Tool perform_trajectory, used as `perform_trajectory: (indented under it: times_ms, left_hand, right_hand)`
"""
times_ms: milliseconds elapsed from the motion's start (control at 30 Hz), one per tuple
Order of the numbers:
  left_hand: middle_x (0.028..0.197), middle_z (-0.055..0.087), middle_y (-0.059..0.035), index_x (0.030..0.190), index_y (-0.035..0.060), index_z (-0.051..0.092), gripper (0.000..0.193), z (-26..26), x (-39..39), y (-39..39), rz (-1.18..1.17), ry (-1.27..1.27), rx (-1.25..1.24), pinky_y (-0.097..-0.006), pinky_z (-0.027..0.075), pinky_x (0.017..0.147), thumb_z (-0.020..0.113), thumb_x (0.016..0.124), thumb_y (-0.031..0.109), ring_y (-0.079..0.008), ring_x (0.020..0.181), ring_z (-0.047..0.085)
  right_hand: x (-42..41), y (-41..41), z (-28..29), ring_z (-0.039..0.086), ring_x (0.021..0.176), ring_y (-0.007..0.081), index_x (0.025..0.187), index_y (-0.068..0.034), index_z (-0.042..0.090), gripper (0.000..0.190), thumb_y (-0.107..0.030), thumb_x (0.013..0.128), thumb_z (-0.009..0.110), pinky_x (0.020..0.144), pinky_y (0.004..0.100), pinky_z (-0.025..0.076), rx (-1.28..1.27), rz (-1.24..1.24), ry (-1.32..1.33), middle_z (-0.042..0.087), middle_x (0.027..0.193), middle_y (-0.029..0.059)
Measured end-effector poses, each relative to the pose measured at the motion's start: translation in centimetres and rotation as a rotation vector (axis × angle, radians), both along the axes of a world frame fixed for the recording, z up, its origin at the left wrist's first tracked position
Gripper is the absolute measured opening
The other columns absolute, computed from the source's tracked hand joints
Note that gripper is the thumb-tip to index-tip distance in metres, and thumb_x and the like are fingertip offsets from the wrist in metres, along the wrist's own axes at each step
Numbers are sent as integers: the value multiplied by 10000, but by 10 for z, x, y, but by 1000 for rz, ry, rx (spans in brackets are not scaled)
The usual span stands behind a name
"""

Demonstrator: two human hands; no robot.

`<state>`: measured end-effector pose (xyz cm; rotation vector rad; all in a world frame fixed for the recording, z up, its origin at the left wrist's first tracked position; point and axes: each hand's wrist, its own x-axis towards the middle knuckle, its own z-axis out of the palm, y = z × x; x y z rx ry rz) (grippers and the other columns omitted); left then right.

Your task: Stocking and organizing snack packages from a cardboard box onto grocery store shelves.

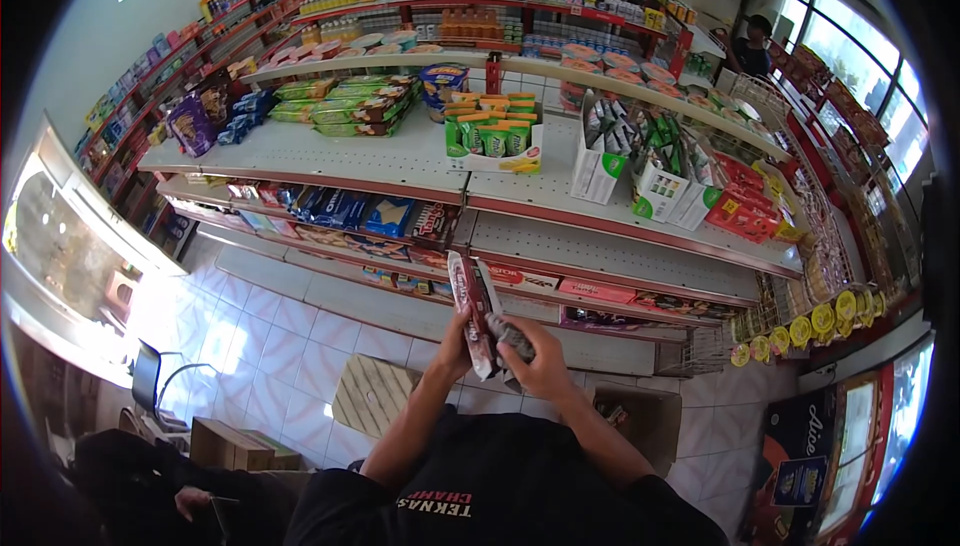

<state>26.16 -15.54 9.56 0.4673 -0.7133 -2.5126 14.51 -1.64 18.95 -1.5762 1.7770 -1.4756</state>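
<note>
My left hand (454, 342) grips the side of a dark red and white snack packet (471, 313), held upright in front of my chest. On its right, my right hand (534, 354) is closed around a greyish bundled item (513, 339), perhaps a cloth, that touches the packet; its exact nature is unclear. Just beyond the hands runs a white metal shop shelf (360, 163) with red edging. A green and white display box of snack packets (493, 137) stands on its top tier. Dark biscuit packets (433, 223) lie on the tier below, near the held packet.
An open cardboard box (645, 426) is on the tiled floor at my right. A striped board or mat (373, 396) lies at my left. A chair (150, 381) and a seated person's hand (193, 501) are lower left. Another person (750, 47) is at the far right back.
</note>
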Motion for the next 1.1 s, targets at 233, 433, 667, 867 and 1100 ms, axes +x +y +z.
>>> perform_trajectory:
  times_ms: [233,433,667,867,1100]
  left_hand:
    - [1178,638,-128,1324,67,499,504,23,11,11,58,-28,18,-390,513,936,443,971,421,-242,1038,638]
    - [1359,520,-134,1452,91,358,547,48,11,20,57,35,85,-392,461,1018,331,1029,437,-254,1193,562]
    - [1383,508,-120,1445,91,366,619,52,1,13,124,-14,13,-407,438,1045,298,1014,530,-268,1216,545]
    - [1328,546,-163,1415,72,409,669,52,5,-11,282,110,90,-453,469,1005,322,986,579,-310,1164,579]
    - [1333,544,-170,1432,62,379,673,30,5,-10,231,102,169,-471,442,1025,386,967,549,-317,1191,559]
  right_hand:
    - [5,-33,15,420,1341,337,1407,-7,412,570,-188,902,602,1085,380,344,-121,-106,127,400,1454,226]
    - [9,-39,-9,187,1445,405,1480,-134,363,563,-300,960,501,1130,607,142,82,87,546,268,1559,132]
    - [17,-40,-1,290,1394,412,1427,-130,446,516,-233,932,549,1103,523,296,-45,-80,396,342,1511,147]
    - [10,3,-16,349,1365,371,1367,-127,520,498,-125,877,608,1081,469,351,-23,195,579,407,1472,117]
    - [-21,6,-42,628,1029,274,1184,-50,589,292,-133,904,596,873,377,498,151,-96,-260,640,1114,144]
